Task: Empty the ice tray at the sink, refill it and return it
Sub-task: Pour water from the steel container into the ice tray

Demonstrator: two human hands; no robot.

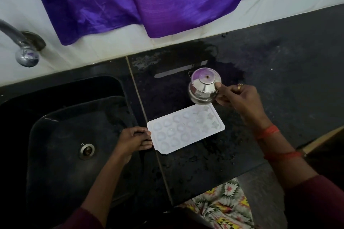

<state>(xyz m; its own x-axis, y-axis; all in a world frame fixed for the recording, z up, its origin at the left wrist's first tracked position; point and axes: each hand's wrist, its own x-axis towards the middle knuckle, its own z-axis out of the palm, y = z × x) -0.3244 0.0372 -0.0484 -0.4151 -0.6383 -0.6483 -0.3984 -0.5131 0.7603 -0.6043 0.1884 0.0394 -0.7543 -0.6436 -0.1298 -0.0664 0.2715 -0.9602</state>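
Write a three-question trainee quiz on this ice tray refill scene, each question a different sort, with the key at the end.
1. True or false: the ice tray lies inside the sink.
2. Fill in: the left hand grips the tray's end nearest the ____.
3. The right hand holds the steel pot tipped over which part of the tray? A its far right corner; B its middle; C its near left corner.
Key: 1 false; 2 sink; 3 A.
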